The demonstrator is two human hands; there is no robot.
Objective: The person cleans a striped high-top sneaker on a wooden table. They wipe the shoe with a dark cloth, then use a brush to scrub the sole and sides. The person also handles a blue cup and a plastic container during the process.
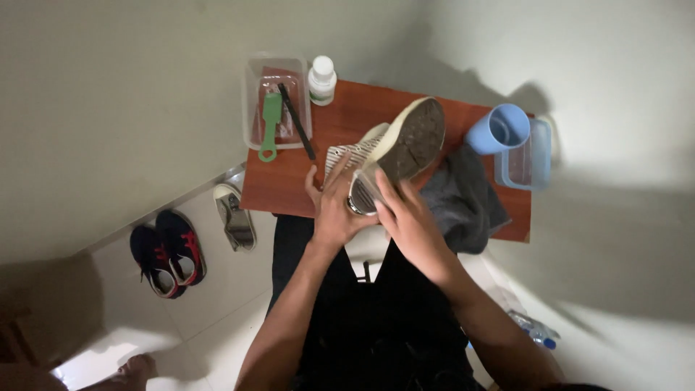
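Observation:
A striped slip-on shoe [405, 141] with a pale rim and a dirty dark sole is held up over the small wooden table [289, 185], sole facing me. My left hand [334, 206] grips its heel end from the left. My right hand [405, 217] presses against the heel from the right, fingers spread along the sole's edge. Both forearms reach up from my lap, which is covered in black clothing.
On the table stand a clear tray [253, 94] with a green brush [270, 123] and a black brush [297, 119], a white bottle [322, 80], a blue cup [499, 129], a clear box [539, 156] and a grey cloth [463, 199]. Shoes [168, 250] and a single shoe [235, 217] lie on the floor at left.

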